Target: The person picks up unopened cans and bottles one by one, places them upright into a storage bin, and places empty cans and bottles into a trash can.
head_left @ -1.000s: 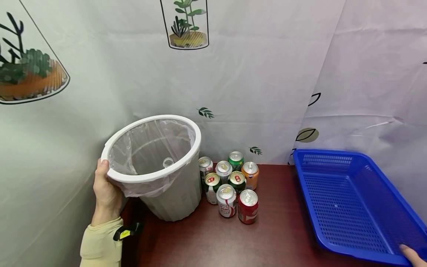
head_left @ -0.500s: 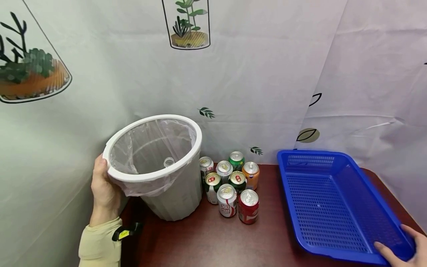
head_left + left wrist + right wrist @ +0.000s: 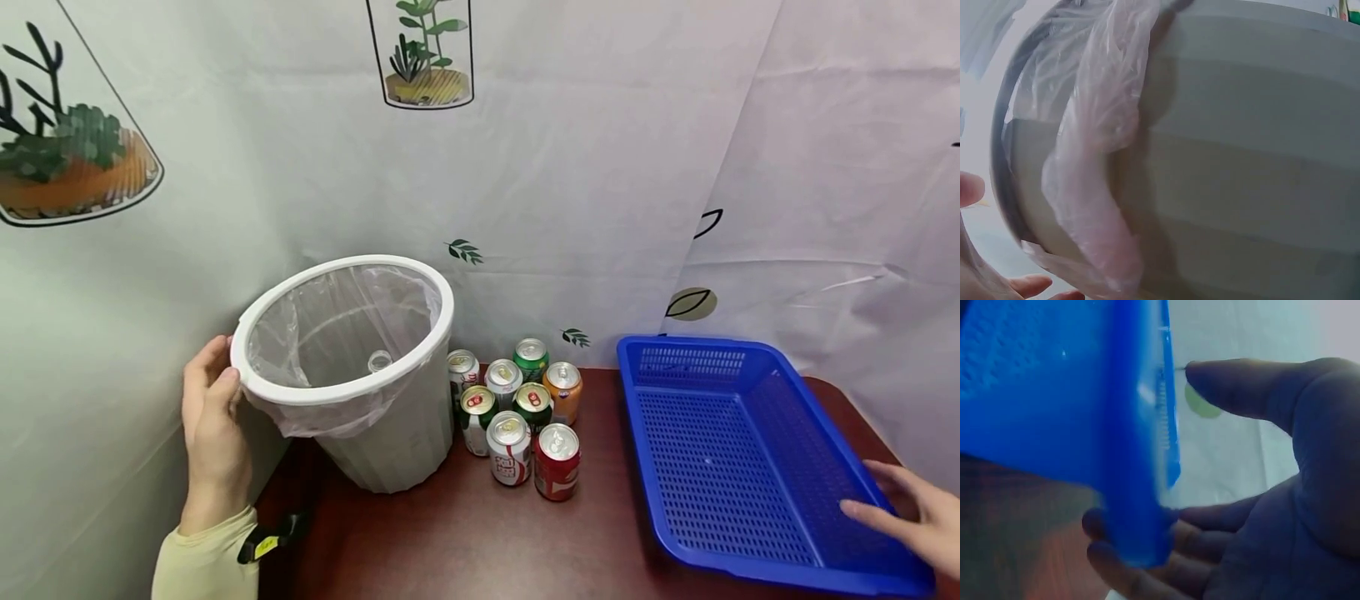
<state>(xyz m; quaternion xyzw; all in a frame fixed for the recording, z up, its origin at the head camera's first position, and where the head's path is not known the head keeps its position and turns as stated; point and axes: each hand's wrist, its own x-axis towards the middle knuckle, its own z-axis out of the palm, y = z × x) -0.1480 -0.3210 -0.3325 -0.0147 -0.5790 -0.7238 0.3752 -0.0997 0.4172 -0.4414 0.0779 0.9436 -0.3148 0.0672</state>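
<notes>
A grey trash can (image 3: 390, 450) with a white rim and clear plastic liner stands on the left of the table. My left hand (image 3: 213, 433) is beside the rim's left side, thumb and fingers spread. In the left wrist view its fingers (image 3: 1030, 285) are at the lower rim, next to the liner (image 3: 1094, 187). On the right lies a blue plastic basket (image 3: 787, 575). My right hand (image 3: 922, 512) is at its near right corner. The right wrist view shows the thumb raised off the basket's rim (image 3: 1132, 456), and the other fingers loosely extended beneath it.
Several drink cans stand grouped right of the trash can, among them a red can (image 3: 558, 473), a white can (image 3: 510, 458) and an orange can (image 3: 566, 400). A small clear round item (image 3: 379, 361) is inside the trash can. Printed white cloth (image 3: 585, 167) hangs behind the table (image 3: 480, 542).
The blue basket has slid left with my right hand, which now has its thumb lifted off the rim. My left hand has let go of the trash can's rim and moved slightly left.
</notes>
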